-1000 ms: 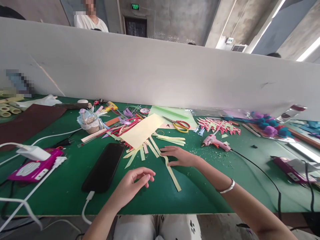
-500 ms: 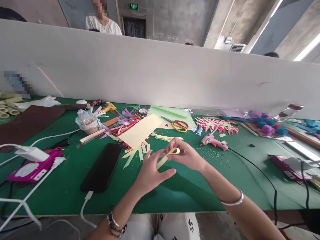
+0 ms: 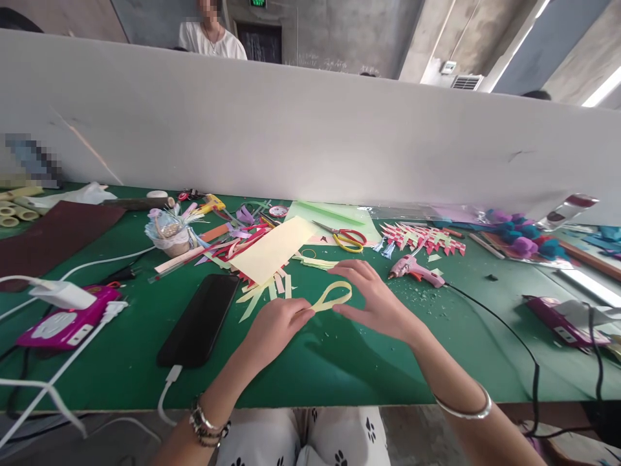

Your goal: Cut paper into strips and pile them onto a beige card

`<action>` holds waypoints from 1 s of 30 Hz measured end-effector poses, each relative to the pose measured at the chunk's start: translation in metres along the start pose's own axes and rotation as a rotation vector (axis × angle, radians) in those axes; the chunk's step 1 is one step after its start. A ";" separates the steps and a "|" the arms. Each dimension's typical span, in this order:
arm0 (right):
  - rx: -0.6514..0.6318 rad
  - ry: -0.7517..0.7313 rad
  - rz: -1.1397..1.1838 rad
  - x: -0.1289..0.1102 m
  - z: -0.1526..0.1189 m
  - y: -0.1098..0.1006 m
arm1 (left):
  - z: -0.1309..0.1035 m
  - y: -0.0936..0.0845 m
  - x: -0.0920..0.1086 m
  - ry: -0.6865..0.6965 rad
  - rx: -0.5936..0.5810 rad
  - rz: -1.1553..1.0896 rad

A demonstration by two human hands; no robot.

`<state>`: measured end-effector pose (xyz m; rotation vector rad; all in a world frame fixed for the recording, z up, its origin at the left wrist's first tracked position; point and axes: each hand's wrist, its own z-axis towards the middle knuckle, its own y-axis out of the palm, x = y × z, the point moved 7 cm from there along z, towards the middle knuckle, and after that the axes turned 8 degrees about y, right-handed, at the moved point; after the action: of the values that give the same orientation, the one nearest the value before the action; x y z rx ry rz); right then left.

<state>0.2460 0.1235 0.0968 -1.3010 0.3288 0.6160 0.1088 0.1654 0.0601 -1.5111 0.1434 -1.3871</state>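
Observation:
My left hand [image 3: 281,323] pinches the ends of a pale yellow paper strip [image 3: 345,294], which bends into a teardrop loop pointing right. Around the loop's far end, my right hand [image 3: 376,301] is open, thumb and fingers spread apart; whether its thumb touches the paper I cannot tell. Just behind the hands lie more pale yellow strips [image 3: 317,263] in a small stack. A cream paper sheet [image 3: 274,251] rests on a heap of cut strips to the left. Red-and-yellow scissors [image 3: 349,239] sit on a light green sheet [image 3: 330,217] farther back.
A pink glue gun [image 3: 416,270] with a black cord lies to the right, near a red-and-white woven paper piece [image 3: 422,238]. A black phone [image 3: 198,320] on a charging cable and a magenta power strip [image 3: 72,317] are at left. A white partition [image 3: 310,136] closes off the back.
The strip, earlier curled between both hands, now forms a wider loop held at its ends by my left hand. My right hand has opened and spread its fingers.

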 end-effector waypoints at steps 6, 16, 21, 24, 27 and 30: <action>-0.234 -0.114 -0.088 -0.016 -0.002 0.030 | 0.000 0.000 0.006 0.026 -0.057 -0.135; -0.291 0.083 0.190 0.001 -0.001 0.033 | -0.014 -0.013 -0.014 -0.170 0.170 -0.395; -0.267 0.135 0.183 0.003 0.001 0.032 | -0.012 -0.014 -0.014 -0.179 0.208 -0.384; -0.263 0.131 0.163 0.002 0.002 0.031 | -0.011 -0.010 -0.015 -0.182 0.166 -0.416; -0.255 0.107 0.188 0.000 0.004 0.030 | -0.012 -0.005 -0.017 -0.187 0.107 -0.458; -0.242 0.083 0.217 -0.001 0.004 0.028 | -0.013 -0.003 -0.019 -0.195 0.071 -0.461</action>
<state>0.2283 0.1312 0.0756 -1.5377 0.4797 0.8044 0.0904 0.1721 0.0467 -1.6738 -0.3949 -1.5669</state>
